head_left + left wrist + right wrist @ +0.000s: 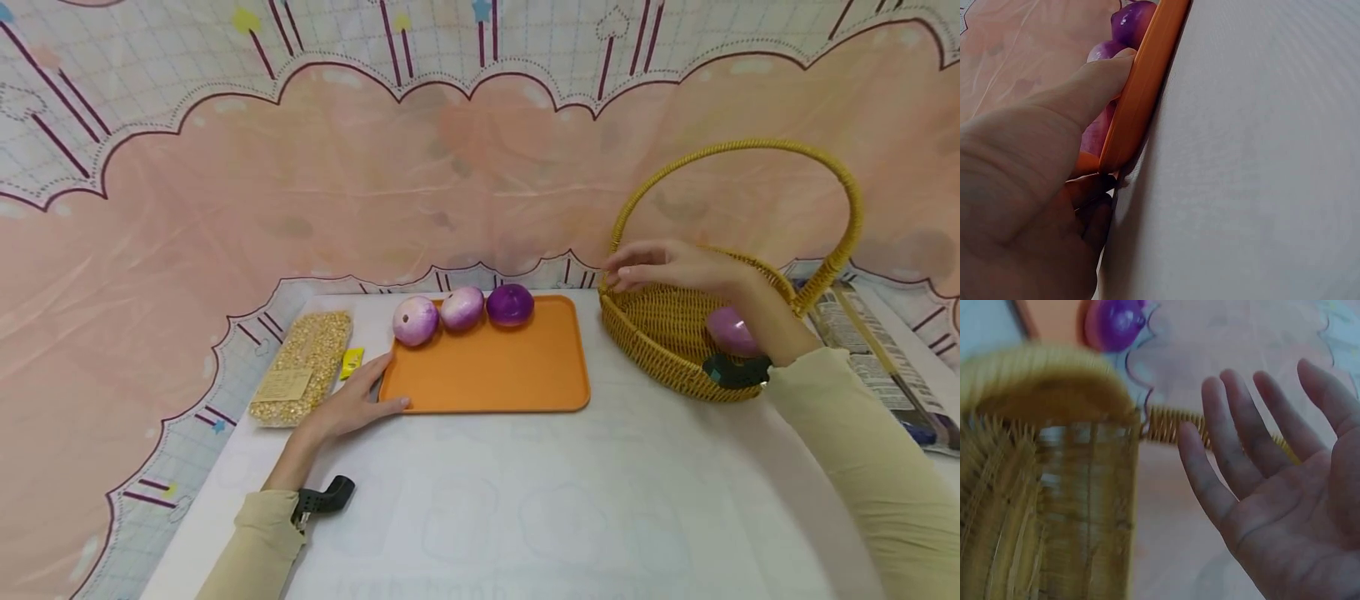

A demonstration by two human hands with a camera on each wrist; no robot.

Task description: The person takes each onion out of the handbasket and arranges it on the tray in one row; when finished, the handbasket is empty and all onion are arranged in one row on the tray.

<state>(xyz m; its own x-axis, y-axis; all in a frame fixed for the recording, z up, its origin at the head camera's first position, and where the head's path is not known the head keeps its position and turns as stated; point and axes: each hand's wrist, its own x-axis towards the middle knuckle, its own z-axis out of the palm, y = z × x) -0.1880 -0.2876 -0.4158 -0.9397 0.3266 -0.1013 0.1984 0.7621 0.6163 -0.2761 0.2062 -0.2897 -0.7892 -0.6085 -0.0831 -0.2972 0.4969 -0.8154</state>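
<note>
At the tray's near left corner, my left hand [358,407] grips the orange tray [487,379], thumb over the rim and fingers about the corner, as the left wrist view shows. Three purple onions line the tray's far edge: a pale one [416,321], a purple-and-white one [462,309] and a dark glossy one [510,306]. My right hand [675,265] hovers over the left part of the wicker basket [660,354], holding nothing, its fingers spread in the right wrist view. Inside the basket lies another purple onion [731,332], partly behind my right forearm.
Left of the tray lie a clear bag of yellow kernels [318,342] and a small yellow packet [352,362]. The basket's tall handle [738,146] arches above my right arm. Newspaper [862,342] lies to the right of the basket. A patterned cloth [450,192] hangs behind the table.
</note>
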